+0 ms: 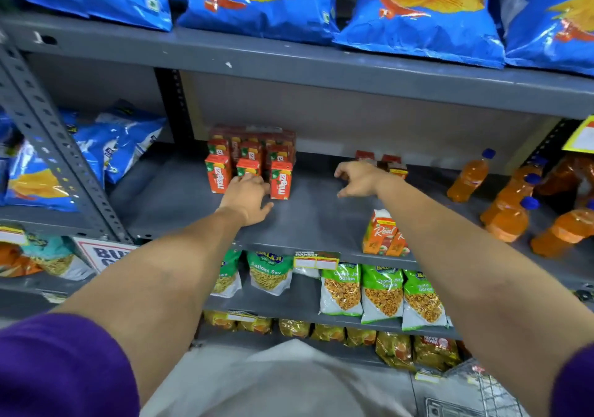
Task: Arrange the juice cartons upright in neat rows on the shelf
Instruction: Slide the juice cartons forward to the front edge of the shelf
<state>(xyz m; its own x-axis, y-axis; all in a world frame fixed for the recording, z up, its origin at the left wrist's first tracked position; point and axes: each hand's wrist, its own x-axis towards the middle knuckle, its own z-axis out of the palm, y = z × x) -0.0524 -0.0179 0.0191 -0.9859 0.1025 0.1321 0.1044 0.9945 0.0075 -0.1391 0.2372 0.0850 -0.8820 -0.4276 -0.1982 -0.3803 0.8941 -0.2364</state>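
Note:
Red mango juice cartons (218, 174) stand upright in three rows on the grey shelf (315, 217), several deep toward the back. My left hand (249, 198) is wrapped around the middle front carton (248, 167), which stands in line with its neighbours. My right hand (358, 178) hovers over the shelf with fingers spread and nothing in it, just in front of a few small red cartons (390, 162) at the back. Two orange cartons (384, 235) stand at the shelf's front edge under my right forearm.
Orange drink bottles (509, 211) crowd the right side of the shelf. Blue chip bags (96, 156) fill the left bay and the shelf above (418, 8). Snack packets (382, 294) hang on the shelves below. A slotted steel upright (54, 150) stands at the left.

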